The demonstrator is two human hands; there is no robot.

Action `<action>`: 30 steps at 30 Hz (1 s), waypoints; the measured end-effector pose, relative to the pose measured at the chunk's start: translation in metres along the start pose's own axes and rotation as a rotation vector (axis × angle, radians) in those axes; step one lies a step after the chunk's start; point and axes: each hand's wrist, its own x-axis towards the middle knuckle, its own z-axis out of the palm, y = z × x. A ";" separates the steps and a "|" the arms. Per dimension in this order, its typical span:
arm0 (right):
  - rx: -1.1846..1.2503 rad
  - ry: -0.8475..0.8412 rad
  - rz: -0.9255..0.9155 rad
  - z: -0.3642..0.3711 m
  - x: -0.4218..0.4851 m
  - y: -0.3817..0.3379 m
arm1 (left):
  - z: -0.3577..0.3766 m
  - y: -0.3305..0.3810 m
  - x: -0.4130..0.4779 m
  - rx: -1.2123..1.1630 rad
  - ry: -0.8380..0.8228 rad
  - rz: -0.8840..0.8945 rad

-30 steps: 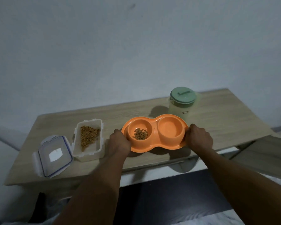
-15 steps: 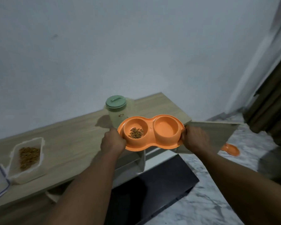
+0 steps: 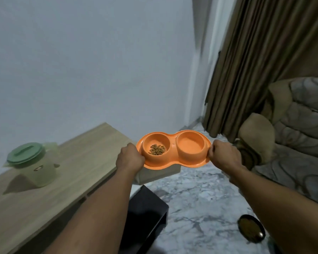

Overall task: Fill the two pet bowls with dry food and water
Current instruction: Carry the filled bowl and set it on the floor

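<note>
Pet bowls (image 3: 173,143) midair, beside table (image 3: 92,153) edge

no legible text, mark (image 3: 37,169) on jug (image 3: 32,177) blurred

Long light wood-grain worktop (image 3: 92,162), against the wall; carries one pale translucent plastic jug with round green lid (image 3: 35,167), upright. Grey-white marbled floor (image 3: 200,198); carries a low black block (image 3: 147,211) under the worktop's near edge, and a dark round shallow dish (image 3: 251,228), well apart.
</note>
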 end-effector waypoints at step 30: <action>0.035 0.024 0.317 0.084 0.345 0.197 | 0.199 0.333 0.313 0.083 -0.152 0.326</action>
